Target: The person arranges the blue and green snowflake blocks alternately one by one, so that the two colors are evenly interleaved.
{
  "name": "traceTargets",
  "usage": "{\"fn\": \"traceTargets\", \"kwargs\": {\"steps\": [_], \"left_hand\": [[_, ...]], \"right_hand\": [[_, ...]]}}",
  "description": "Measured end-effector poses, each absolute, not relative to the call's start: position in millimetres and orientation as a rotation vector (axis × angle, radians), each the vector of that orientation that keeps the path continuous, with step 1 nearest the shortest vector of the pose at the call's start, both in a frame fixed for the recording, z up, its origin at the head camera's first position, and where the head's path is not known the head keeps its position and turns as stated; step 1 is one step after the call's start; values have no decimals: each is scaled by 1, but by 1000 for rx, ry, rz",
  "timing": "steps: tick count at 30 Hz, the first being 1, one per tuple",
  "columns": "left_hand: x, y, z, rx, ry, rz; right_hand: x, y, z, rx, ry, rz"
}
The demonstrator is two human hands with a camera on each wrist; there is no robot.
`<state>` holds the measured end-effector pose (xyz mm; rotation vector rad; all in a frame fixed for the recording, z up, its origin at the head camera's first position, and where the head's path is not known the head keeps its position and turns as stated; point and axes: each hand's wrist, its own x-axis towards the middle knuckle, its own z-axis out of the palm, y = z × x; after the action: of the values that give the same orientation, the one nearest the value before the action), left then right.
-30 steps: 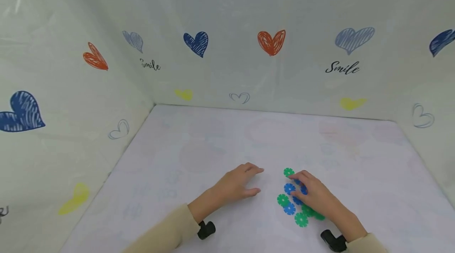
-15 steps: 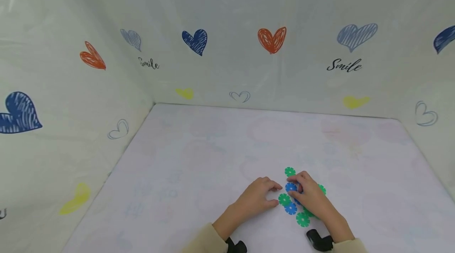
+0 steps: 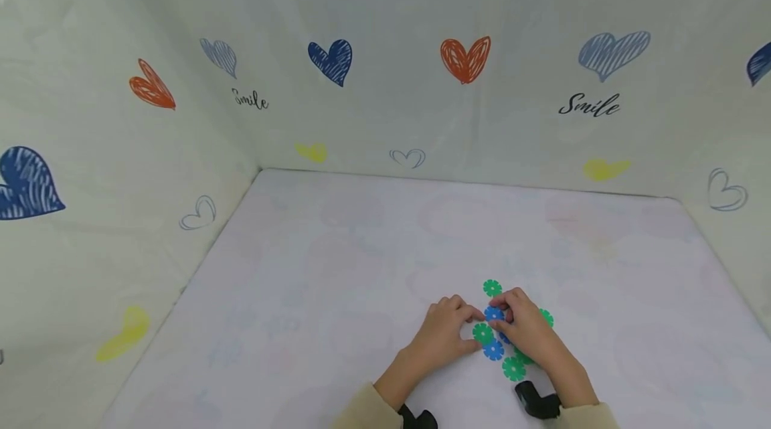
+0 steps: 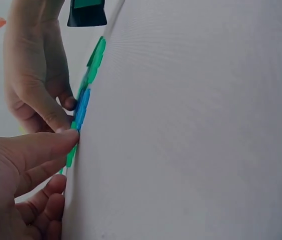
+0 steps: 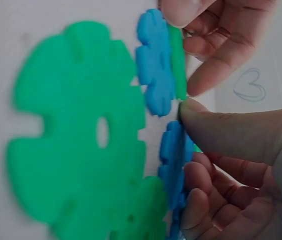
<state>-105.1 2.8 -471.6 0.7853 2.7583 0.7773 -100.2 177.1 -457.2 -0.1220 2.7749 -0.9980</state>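
Several green and blue notched discs lie in a cluster on the white table [image 3: 337, 262]. My left hand [image 3: 474, 330] comes in from the left, and its thumb and forefinger pinch a green disc [image 3: 483, 333] at the cluster's left edge. Opposite it, my right hand [image 3: 501, 322] covers the cluster's right side, with thumb and curled fingers on a blue disc [image 3: 494, 314]. In the right wrist view my right hand [image 5: 188, 145] has its thumb against that blue disc [image 5: 173, 150]. A large green disc [image 5: 76, 135] lies close to the lens. The left wrist view shows my left hand [image 4: 66, 160] at the discs' edge [image 4: 82, 107].
One green disc [image 3: 492, 288] lies apart, just beyond the hands. Another green disc [image 3: 514, 368] and a blue one [image 3: 493, 349] lie nearer me. Pale walls printed with hearts [image 3: 464, 57] close in the table on the left, back and right. Black wrist cameras [image 3: 536, 403] sit on both wrists.
My left hand has slid right across the table, from a spot apart from the discs to the cluster, and now meets the right hand there. The right hand stayed on the discs.
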Motion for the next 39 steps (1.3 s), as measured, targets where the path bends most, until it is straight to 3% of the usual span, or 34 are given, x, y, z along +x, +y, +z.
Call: {"fn": "traceTargets", "kwargs": {"steps": [18,29,39], "left_hand": [[-105,11,-471,694,2804,771],[-110,1,-465,781,2736,751],[-131,-35,-458,549,2690,1034]], "right_hand": [[-104,178,-456,-133,2751,-1015],[-102,177,-457,-127,2767,-1009],[-102,176,-456,-145,2761,-1020]]}}
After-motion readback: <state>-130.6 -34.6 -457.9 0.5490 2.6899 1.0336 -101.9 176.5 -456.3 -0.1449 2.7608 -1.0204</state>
